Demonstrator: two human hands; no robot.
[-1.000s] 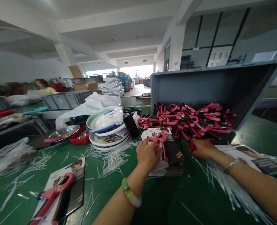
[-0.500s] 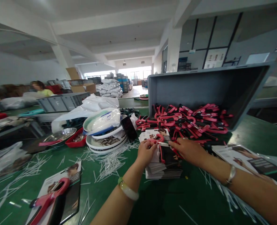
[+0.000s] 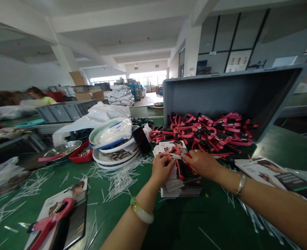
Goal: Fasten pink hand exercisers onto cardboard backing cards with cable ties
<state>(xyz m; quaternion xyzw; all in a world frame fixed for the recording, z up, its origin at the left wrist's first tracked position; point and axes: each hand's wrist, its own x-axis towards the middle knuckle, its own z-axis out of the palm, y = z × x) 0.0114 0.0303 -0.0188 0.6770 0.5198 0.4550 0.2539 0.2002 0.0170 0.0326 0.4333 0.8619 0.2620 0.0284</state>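
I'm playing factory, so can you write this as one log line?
left hand: at pink tool on card stack | right hand: on red handle | nearby: tool heap, grey bin, white ties

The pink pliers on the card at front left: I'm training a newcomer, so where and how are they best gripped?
Probably by the black handle, fingers wrapped round it, with the left hand coming from the near side. The pink pliers lie on the card with their handles slanting toward the person and the curved pink head at the far end.
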